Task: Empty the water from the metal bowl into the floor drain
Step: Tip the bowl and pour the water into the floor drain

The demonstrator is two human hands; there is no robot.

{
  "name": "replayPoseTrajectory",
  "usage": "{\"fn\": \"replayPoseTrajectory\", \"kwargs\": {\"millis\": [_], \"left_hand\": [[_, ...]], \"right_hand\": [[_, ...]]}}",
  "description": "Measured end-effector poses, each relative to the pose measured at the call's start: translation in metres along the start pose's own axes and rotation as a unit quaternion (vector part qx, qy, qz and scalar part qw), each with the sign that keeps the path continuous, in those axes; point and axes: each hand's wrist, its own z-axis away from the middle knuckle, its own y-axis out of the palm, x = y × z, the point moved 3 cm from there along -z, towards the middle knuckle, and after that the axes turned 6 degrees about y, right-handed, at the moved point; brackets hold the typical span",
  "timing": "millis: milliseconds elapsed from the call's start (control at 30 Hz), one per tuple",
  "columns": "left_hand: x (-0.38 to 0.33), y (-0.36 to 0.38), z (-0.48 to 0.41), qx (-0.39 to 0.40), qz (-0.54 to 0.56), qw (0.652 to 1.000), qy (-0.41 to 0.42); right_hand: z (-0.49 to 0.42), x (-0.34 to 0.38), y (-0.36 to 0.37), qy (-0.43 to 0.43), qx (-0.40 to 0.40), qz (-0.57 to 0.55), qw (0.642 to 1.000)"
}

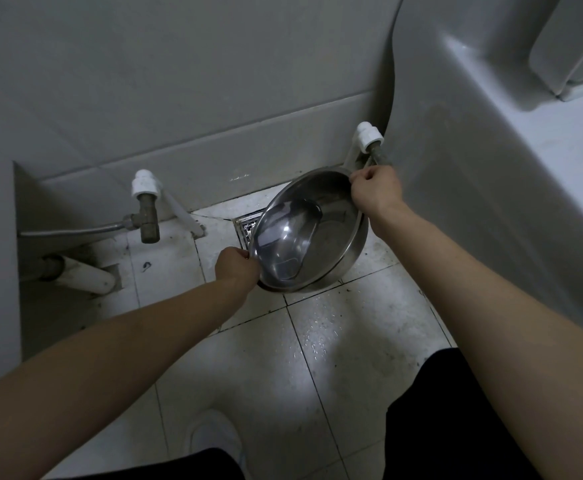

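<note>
A dim tiled floor [335, 341] meets a grey wall — the metal bowl [309, 233] hangs tilted over the floor drain [247, 226], covering most of it. The left hand [236, 268] pinches the rim's near-left edge; the right hand [376, 190] grips the far-right rim (beside a white pipe fitting [366, 136]).

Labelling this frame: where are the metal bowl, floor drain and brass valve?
metal bowl [304, 237], head view, on its inner wall.
floor drain [247, 226], head view, on its exposed grate.
brass valve [149, 218], head view, on its body.
</note>
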Motion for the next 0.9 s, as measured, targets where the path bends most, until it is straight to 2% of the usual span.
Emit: {"fn": "replayPoseTrajectory", "kwargs": {"millis": [900], "left_hand": [[0.0041,0.0051,-0.0054,-0.001,-0.007,1.0,0.008]], "right_hand": [[-0.0001,0.0015,-0.0024,-0.007,-0.002,0.003,1.0]]}}
